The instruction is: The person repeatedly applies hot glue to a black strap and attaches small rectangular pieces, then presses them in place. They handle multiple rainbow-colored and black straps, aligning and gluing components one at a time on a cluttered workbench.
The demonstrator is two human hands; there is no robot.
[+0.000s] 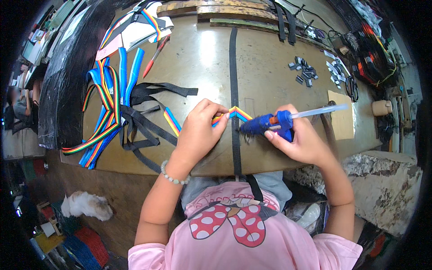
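Observation:
My left hand (203, 128) pinches a rainbow-striped ribbon (233, 110) that bends to a point where it crosses a long black webbing strap (232, 67). The strap runs up and down the table in front of me. In my right hand (302, 139) is a blue hot glue gun (265, 124), gripped round its handle, with a clear glue stick (319, 110) jutting out of its back. Its nozzle points left, close beside the strap and just below the ribbon; whether it touches either I cannot tell. Another striped ribbon piece (171, 120) shows left of my left hand.
On the left lie a bundle of striped ribbons (112, 103) and black straps (139, 123). A red pen (155, 57) rests beside papers (135, 33). Wooden bars (238, 13) edge the table's far side. Small black clips (306, 72), scissors (352, 87) and cardboard (341, 114) lie right.

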